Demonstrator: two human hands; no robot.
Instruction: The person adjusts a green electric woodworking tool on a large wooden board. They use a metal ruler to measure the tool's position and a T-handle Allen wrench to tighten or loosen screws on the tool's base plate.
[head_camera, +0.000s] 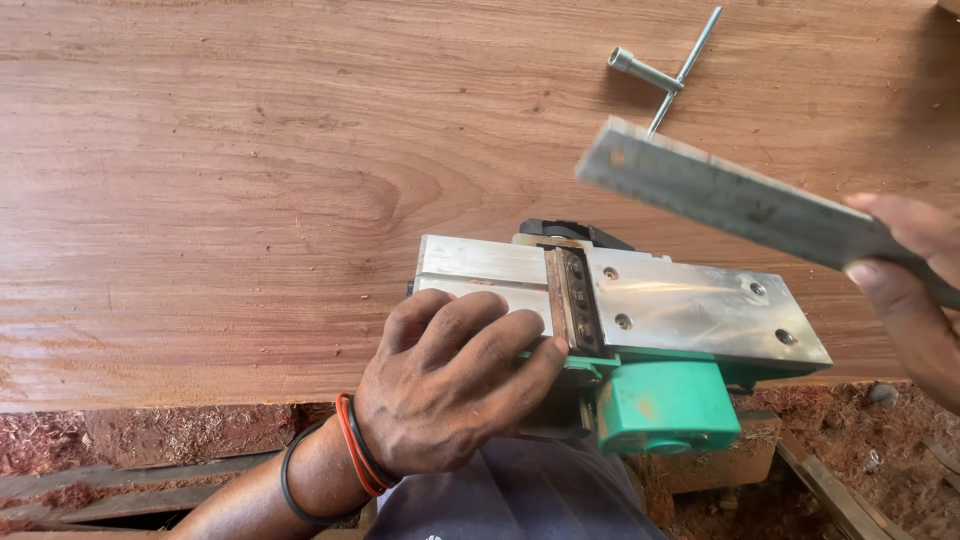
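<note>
The left hand presses on an upturned green electric planer lying on the wooden tabletop; the right hand holds a steel ruler above it, near a T-handled socket wrench.

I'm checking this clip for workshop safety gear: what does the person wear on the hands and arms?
No gloves and no sleeves in view. The left hand is bare, with orange and black bands at the wrist and a thin black band higher up. The right hand shows nothing worn.
</note>
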